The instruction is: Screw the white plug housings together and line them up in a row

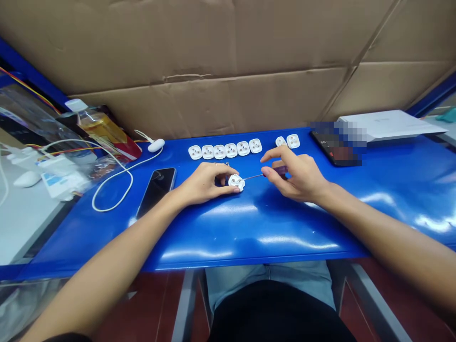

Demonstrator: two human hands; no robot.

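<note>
My left hand (206, 183) pinches a small white socket insert (236, 182) against the blue table (249, 223). My right hand (294, 175) grips a screwdriver (274, 172) with a dark purple handle, its thin shaft pointing left into the insert. Behind my hands, several matching white inserts (225, 150) lie in a row. Two more white inserts (288, 141) sit to the right of that row.
A black phone (156, 189) lies left of my left hand, beside a looped white cable (114, 183). Another dark phone (335, 149) and a white box (390, 124) sit at the right. A bottle (99, 126) and packets clutter the far left. Cardboard (228, 61) walls the back.
</note>
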